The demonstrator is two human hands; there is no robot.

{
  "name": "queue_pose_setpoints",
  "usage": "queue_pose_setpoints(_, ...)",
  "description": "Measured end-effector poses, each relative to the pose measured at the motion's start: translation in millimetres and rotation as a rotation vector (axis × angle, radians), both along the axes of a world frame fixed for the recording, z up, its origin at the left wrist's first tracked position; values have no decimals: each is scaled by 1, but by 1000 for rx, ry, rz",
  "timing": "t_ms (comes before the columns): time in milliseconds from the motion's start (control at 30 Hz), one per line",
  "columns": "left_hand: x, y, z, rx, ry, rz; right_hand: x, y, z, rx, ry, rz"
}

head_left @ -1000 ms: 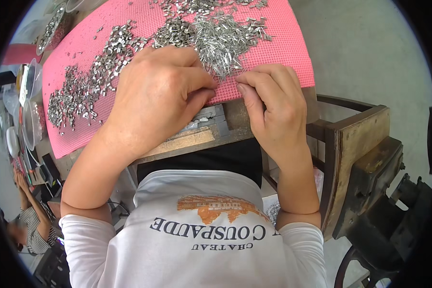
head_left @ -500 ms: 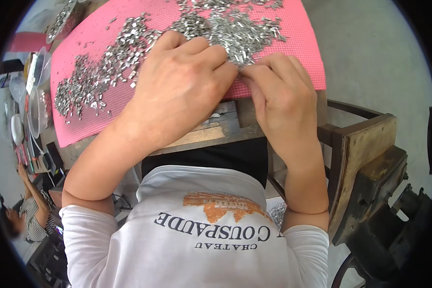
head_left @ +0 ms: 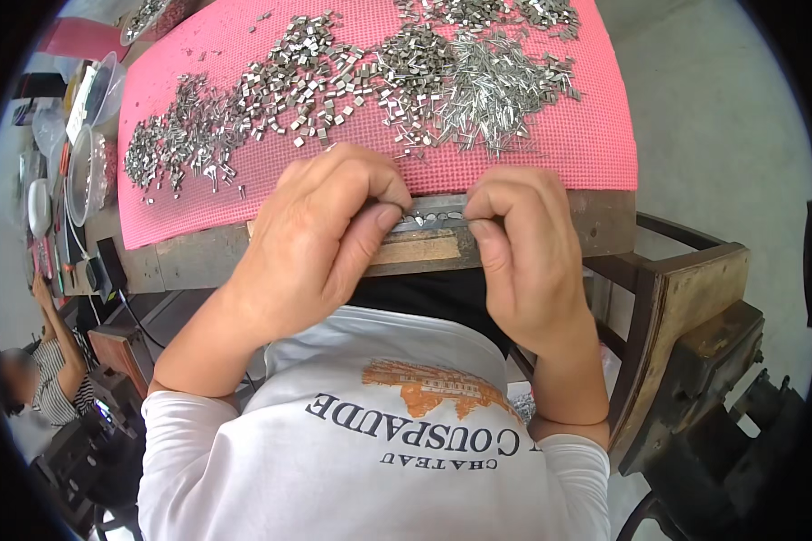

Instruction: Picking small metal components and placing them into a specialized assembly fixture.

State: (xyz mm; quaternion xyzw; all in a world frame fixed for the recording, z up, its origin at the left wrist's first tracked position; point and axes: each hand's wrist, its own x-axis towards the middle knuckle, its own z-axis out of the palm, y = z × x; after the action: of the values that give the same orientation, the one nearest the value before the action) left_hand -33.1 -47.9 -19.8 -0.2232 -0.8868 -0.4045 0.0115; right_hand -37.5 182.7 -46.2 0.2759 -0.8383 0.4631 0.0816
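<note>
At the bench's near edge my left hand [head_left: 320, 230] is closed in a pinch, thumb against bent fingers. My right hand [head_left: 528, 248] is closed the same way, a short gap to its right. Between the fingertips a row of small shiny metal pieces [head_left: 431, 217] lies along a grey metal strip [head_left: 442, 203] on the bench edge. What each pinch holds is hidden by the fingers. Beyond the hands, a pile of thin silver pins [head_left: 489, 95] and heaps of small metal blocks [head_left: 311, 77] lie on a pink textured mat [head_left: 271, 171].
Smaller metal pieces [head_left: 180, 135] are heaped at the mat's left. Clear plastic containers [head_left: 86, 176] stand left of it. A light wooden strip [head_left: 415, 250] is set in the bench edge. A wooden stand with a dark machine [head_left: 695, 352] is at right. Another person [head_left: 50, 383] sits far left.
Both hands have drawn back from the pins toward the bench edge and moved apart. The row of metal pieces between them now shows. The view has shifted slightly.
</note>
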Motion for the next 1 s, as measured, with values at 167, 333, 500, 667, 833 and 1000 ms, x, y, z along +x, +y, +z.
queue_pose_setpoints(167, 7, 6, -2, -37, 26, 37, 1, -6, -5, 33, 86, -19)
queue_pose_setpoints(333, 7, 10, -12, -43, 149, 64, 1, -11, -4, 74, 96, -32)
queue_pose_setpoints(500, 7, 12, -14, -88, 211, 76, -1, -14, -3, 94, 107, -39)
queue_pose_setpoints(667, 5, 11, -16, -99, 250, 71, -1, -14, -1, 101, 107, -34)
queue_pose_setpoints(833, 7, 10, -14, -126, 219, 55, -1, -15, 1, 128, 123, -35)
queue_pose_setpoints(1000, 7, 11, -16, -115, 250, 67, -2, -16, 0, 187, 194, -52)
